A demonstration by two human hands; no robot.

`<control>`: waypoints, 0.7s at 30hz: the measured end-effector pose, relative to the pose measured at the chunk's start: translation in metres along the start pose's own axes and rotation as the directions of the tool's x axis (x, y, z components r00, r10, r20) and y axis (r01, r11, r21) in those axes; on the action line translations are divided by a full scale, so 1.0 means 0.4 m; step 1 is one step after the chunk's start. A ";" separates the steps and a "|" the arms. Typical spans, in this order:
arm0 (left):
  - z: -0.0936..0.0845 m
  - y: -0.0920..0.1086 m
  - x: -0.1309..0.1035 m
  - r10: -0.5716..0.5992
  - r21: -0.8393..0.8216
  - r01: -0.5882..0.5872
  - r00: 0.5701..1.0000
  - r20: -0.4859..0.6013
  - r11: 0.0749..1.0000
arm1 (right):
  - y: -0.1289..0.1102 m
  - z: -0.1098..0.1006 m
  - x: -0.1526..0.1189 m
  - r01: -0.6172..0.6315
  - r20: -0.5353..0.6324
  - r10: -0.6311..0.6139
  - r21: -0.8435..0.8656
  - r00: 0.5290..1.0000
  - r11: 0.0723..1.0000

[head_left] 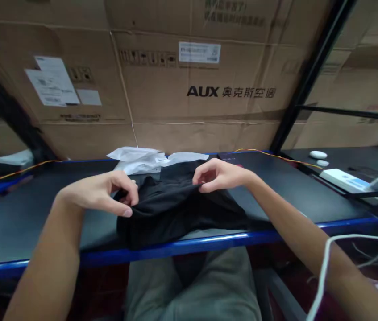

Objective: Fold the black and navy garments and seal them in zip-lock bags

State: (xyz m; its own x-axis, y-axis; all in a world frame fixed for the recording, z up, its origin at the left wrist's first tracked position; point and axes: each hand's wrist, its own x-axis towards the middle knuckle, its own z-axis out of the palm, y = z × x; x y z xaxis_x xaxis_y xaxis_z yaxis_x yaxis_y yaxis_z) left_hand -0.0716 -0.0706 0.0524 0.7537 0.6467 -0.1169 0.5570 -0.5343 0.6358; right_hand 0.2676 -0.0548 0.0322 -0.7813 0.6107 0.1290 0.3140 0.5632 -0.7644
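Observation:
A black cloth garment (172, 214) lies bunched at the front edge of the dark tabletop, part of it lifted between my hands. My left hand (108, 194) pinches its left side between thumb and fingers. With thumb and fingertips, my right hand (217, 175) grips the fabric's upper edge farther right. The lifted edge runs between the two pinches, and the lower part rests on the table near the blue rim. What kind of garment it is, I cannot tell.
Crumpled white plastic packaging (138, 158) lies behind the cloth. A large cardboard wall (162, 102) closes off the back. At right are a white box-shaped device (344, 180) and small white objects (318, 154). A white cable (326, 258) hangs over my right forearm.

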 end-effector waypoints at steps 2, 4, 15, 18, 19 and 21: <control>-0.004 0.005 -0.008 0.047 -0.078 -0.040 0.996 0.082 0.996 | -0.014 0.003 -0.005 -0.004 0.105 -0.006 0.100 0.994 0.995; 0.003 0.013 0.005 0.051 -0.116 -0.033 0.985 0.163 0.993 | -0.020 0.009 -0.004 -0.050 0.256 0.016 0.128 0.966 0.991; 0.135 -0.029 0.166 -0.048 0.338 0.113 0.980 -0.193 0.934 | 0.086 -0.011 0.018 -0.216 -0.108 0.190 -0.593 0.976 0.775; 0.128 -0.037 0.154 -0.080 0.350 0.130 0.985 -0.152 0.928 | 0.079 -0.009 0.016 -0.216 -0.035 0.235 -0.541 0.971 0.813; 0.124 -0.036 0.150 -0.075 0.350 0.121 0.987 -0.141 0.929 | 0.075 -0.008 0.016 -0.218 -0.019 0.243 -0.516 0.970 0.829; 0.118 -0.033 0.143 -0.071 0.352 0.108 0.991 -0.116 0.930 | 0.072 -0.007 0.018 -0.235 -0.008 0.263 -0.477 0.965 0.847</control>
State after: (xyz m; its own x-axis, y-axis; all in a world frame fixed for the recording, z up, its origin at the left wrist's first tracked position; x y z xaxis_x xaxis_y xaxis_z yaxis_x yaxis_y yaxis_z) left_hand -0.0192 -0.0522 0.0012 0.6667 0.7417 -0.0726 0.7220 -0.6187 0.3096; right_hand 0.2727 -0.0325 0.0129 -0.6669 0.7418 -0.0708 0.7065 0.5992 -0.3766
